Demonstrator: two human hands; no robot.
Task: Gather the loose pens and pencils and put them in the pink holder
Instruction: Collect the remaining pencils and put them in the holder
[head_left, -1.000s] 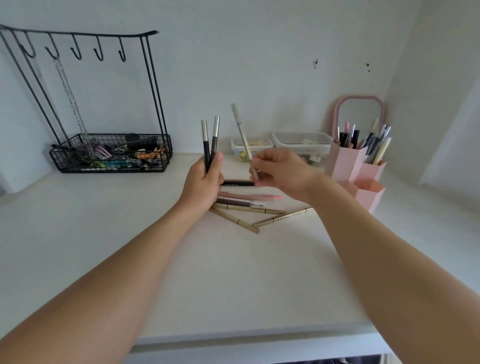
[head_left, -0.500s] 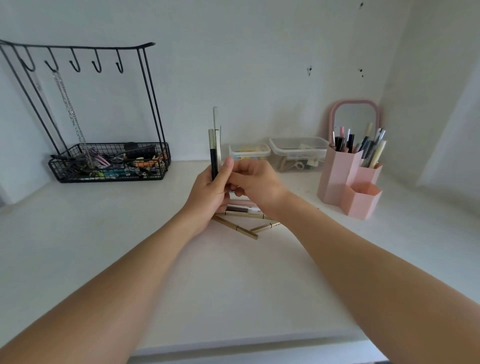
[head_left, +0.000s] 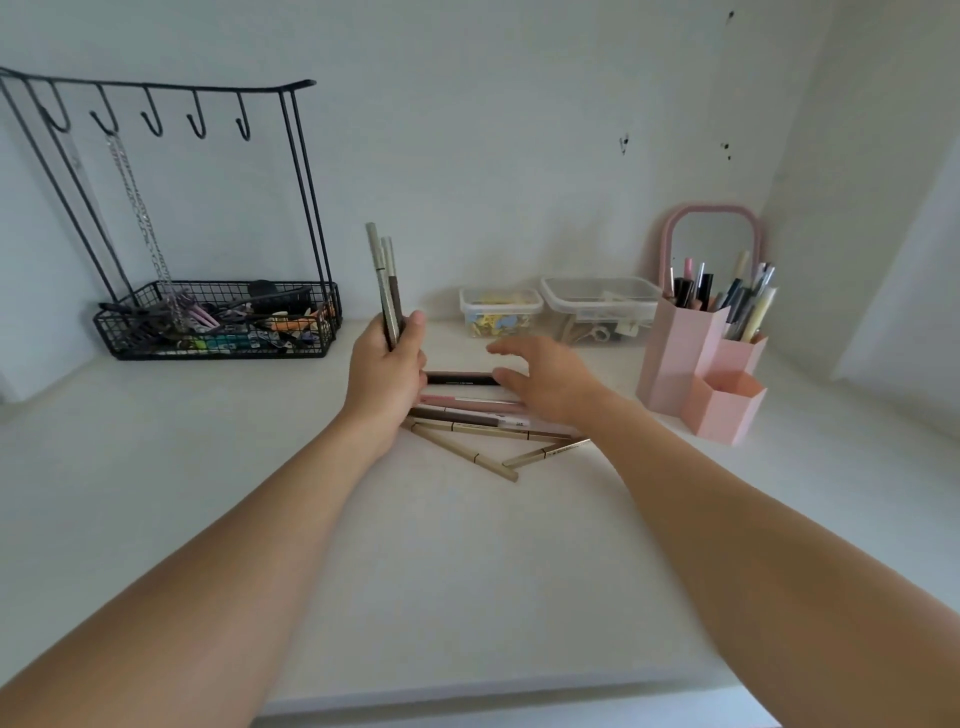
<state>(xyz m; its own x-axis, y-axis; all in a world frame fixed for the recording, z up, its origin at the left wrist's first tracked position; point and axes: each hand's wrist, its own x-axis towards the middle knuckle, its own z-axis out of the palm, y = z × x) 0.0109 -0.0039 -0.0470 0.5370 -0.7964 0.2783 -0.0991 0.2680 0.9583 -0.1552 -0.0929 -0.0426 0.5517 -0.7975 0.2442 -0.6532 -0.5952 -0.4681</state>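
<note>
Our left grip (head_left: 387, 364) clasps upright pens (head_left: 387, 283); our right grip (head_left: 545, 384) is released. Far right, the pink holder (head_left: 680, 353) carries pens; its near compartment (head_left: 724, 408) looks bare.

Both forearms extended forward. Left hand (head_left: 387, 364) raised, fingers (head_left: 415, 325) curled in a grip, thumb up. Right hand (head_left: 550, 384) palm down, fingers spread and relaxed, low.

My white desk (head_left: 467, 571) carries loose pens and pencils (head_left: 483, 421) at its middle. A black wire basket (head_left: 218, 325) stands back left. Two clear boxes (head_left: 571, 312) and the pink holder (head_left: 701, 364) stand back right.
</note>
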